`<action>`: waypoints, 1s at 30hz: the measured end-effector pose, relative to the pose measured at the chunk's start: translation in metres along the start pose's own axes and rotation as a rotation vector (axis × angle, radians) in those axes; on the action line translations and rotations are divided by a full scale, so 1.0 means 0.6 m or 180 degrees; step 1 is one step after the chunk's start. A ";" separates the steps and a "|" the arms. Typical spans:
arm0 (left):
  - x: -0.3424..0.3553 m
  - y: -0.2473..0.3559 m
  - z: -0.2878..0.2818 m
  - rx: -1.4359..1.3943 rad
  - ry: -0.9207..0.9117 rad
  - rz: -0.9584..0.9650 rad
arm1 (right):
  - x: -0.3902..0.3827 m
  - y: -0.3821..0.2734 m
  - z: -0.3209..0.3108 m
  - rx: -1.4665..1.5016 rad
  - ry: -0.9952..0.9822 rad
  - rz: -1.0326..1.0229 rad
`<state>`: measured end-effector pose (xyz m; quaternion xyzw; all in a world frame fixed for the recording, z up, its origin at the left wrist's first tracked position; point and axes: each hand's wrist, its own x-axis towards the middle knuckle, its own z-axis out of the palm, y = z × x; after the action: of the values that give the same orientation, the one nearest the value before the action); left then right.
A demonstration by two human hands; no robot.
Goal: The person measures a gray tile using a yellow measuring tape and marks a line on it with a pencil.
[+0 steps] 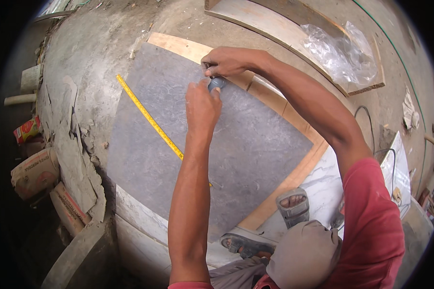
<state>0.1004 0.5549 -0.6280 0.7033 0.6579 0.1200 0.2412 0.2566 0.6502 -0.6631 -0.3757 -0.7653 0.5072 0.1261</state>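
Note:
My left hand (202, 98) is closed on a small blue-grey rounded object (216, 83) near the upper edge of a large grey tile (260, 149). Just above it, my right hand (224, 61) has its fingers curled down at that edge, around something small and dark that I cannot make out. The tile lies on light wooden boards (173, 43). A yellow measuring tape (144, 110) runs diagonally across the tile's left part and passes behind my left forearm.
My sandalled feet (291, 204) are at the lower right, by white marbled tile (311, 178). A long trough-like board with crumpled plastic (337, 55) lies above. Paper sacks (36, 171), a pipe (19, 99) and broken slabs line the left. A green hose and cables run along the right.

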 end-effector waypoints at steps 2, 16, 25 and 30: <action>-0.001 -0.001 0.000 -0.0005 0.0005 0.0017 | 0.017 -0.005 -0.001 -0.0665 -0.0198 -0.0246; -0.003 -0.002 -0.003 -0.0015 0.0053 -0.0009 | 0.053 -0.025 -0.013 -0.0733 -0.0528 0.0286; 0.003 0.013 -0.003 0.0016 -0.0081 -0.0063 | 0.096 -0.056 -0.012 -0.1185 -0.1597 0.0595; 0.002 0.002 0.000 0.0162 -0.0061 0.0093 | 0.119 -0.026 0.004 -0.1422 -0.1677 0.0452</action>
<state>0.1017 0.5561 -0.6273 0.7199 0.6480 0.1000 0.2278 0.1994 0.6958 -0.6641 -0.3025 -0.8356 0.4142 -0.1966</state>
